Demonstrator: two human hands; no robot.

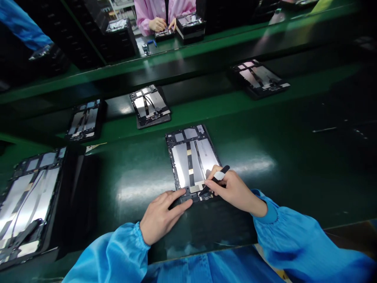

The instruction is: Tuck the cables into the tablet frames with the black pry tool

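Note:
An opened tablet (181, 159) with silvery battery panels and dark ribbon cables lies on the green bench in front of me. My right hand (231, 188) is closed around a black pry tool (224, 170) with a whitish wrap on its shaft. Its tip meets the small circuit board along the tablet's near edge. My left hand (165, 212) rests at the near left corner, thumb and forefinger stretched onto the frame. Exactly what the tip touches is too small to make out.
Opened tablets stand in a stack (29, 200) at the left. Others lie beyond mine: a left one (85, 121), a middle one (149, 103), a right one (260, 76). A thin rod (324, 129) lies at right. Across the bench, a person in pink (159, 24) handles a device.

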